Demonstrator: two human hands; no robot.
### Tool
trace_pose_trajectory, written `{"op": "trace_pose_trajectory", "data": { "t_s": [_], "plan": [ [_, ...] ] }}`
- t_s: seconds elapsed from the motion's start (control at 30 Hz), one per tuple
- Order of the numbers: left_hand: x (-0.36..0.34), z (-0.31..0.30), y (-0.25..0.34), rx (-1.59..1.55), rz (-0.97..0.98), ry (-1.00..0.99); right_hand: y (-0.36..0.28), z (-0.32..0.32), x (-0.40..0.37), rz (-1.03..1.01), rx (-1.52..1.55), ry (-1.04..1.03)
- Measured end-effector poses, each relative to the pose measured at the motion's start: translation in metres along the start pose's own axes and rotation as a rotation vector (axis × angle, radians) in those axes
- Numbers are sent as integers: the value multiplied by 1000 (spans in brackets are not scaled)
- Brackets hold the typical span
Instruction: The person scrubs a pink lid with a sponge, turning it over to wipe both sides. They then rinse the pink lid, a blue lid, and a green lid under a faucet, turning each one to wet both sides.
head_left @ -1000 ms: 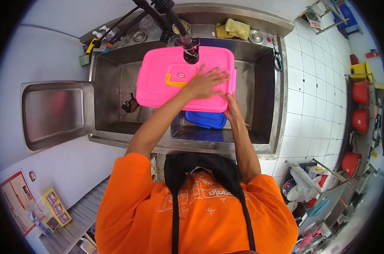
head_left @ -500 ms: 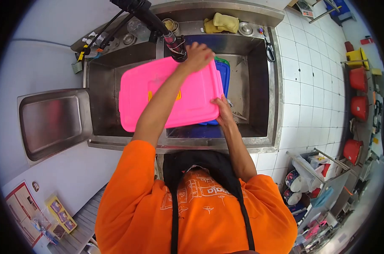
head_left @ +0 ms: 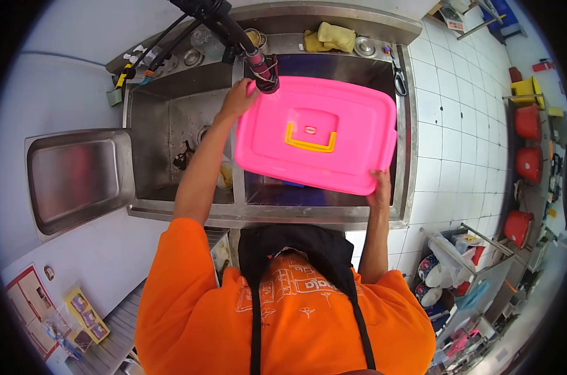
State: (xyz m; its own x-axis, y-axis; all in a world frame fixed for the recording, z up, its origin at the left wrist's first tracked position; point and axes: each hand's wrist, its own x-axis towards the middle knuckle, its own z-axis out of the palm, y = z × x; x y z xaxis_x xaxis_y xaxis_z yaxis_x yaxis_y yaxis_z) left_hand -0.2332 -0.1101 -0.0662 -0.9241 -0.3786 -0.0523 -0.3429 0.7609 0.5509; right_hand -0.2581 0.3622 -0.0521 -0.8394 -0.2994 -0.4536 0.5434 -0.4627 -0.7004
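Note:
A large pink plastic lid [head_left: 314,165] with a yellow handle [head_left: 310,147] lies tilted across the right sink basin, top face up. My left hand [head_left: 238,101] is closed on its upper left edge. At the lower right corner, my right hand [head_left: 379,189] grips the rim, thumb on top and the other fingers mostly hidden beneath. The black and red spray nozzle [head_left: 268,82] hangs over the lid's upper left part, close to my left hand. A sliver of a blue plastic item [head_left: 293,184] shows under the lid's lower edge; the rest is hidden.
The left basin [head_left: 155,125] holds a dark scrap [head_left: 183,156] and a yellowish item [head_left: 225,177]. Yellow cloths [head_left: 333,37], a round metal strainer [head_left: 364,46] and scissors [head_left: 399,81] lie on the sink's ledge. A metal tray [head_left: 77,178] is at the left.
The pink lid has shifted right, uncovering the left basin and hiding most of the blue item. My left hand went from its top edge to its left edge; my right hand moved right with it.

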Motion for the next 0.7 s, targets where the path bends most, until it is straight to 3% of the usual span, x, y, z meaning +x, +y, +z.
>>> {"op": "trace_pose_trajectory", "data": {
  "t_s": [0.03, 0.07, 0.13, 0.23, 0.3, 0.37, 0.47, 0.57, 0.6, 0.67, 0.7],
  "plan": [
    [1, 9, 7, -123, -150, -55, -9, -3, -2, -21, -6, 19],
    [1, 19, 15, -132, -157, -52, -20, -6, -3, -37, 3, -32],
    [3, 45, 23, -738, -180, -130, -39, -3, -8, -76, -28, -31],
    [2, 66, 49, -821, -339, -112, -54, -14, -3, -132, -78, -42],
    [-4, 71, 68, -835, -414, 6, -63, -19, -1, -122, -221, -21],
    [-6, 68, 76, -1115, -568, -25, -67, -22, 6, -100, -263, -19],
    [8, 74, 46, -1257, -535, -67, -52, -28, 28, -81, -505, 28],
    [9, 51, 30, -1233, -360, -37, -1, -49, 66, -10, -489, -39],
    [10, 45, 23, -1105, -354, 44, 16, -49, 75, -4, -479, -39],
    [7, 27, 14, -960, -340, 29, 49, -44, 91, 215, -284, 45],
    [7, 13, 15, -824, -323, 18, 67, -44, 102, 218, -275, 43]
  ]
}}
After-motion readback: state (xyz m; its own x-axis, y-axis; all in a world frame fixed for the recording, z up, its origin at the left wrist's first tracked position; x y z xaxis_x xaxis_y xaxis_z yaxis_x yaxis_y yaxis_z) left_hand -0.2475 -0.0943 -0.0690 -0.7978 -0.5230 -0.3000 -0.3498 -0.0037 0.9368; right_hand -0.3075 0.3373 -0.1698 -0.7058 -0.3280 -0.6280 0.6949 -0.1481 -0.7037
